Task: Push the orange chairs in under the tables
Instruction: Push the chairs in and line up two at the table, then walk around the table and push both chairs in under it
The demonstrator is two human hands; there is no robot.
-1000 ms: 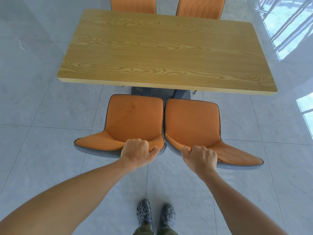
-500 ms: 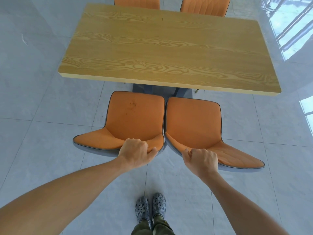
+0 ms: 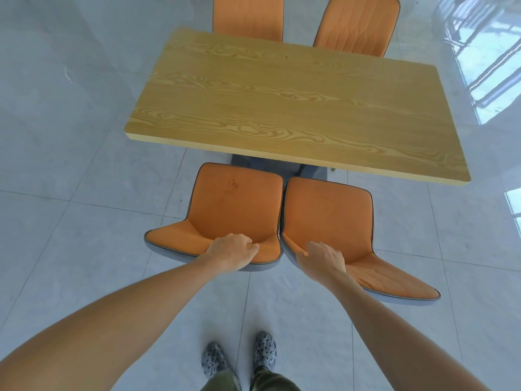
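pale grey tiled floor [image 3: 84, 210] bears a wooden table [image 3: 296, 108] and four orange chairs [image 3: 239, 204].

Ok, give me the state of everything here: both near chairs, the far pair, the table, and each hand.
Left near chair: seat fully out, clear of the table edge.
Right near chair: seat out too, beside the left one.
Far chairs: backs against the far table edge.
Table: top bare.
Left hand: grips the left chair's backrest top.
Right hand: grips the right chair's backrest top.
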